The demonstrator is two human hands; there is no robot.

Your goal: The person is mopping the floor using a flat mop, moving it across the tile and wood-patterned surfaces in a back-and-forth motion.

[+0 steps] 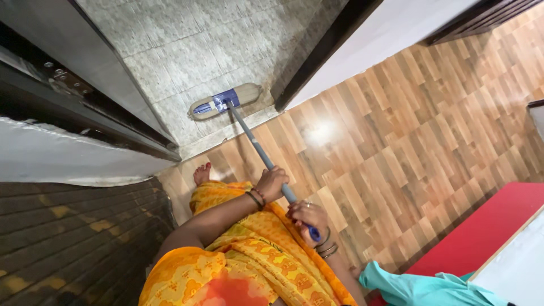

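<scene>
Hands share the mop handle (pixel 258 148), left hand (pixel 272 182) wrapped shut midway, right hand (pixel 309 218) clamped on its blue end, while the flat mop head (pixel 225 101) lies on the grey tiles (pixel 170 51) past the doorway; long, flat, overlapping strokes would serve best.

Orange-yellow patterned draped garment (pixel 255 249) (red patch), dark bangles (pixel 256 198), a ring (pixel 307 204), bare foot (pixel 202 173).
</scene>
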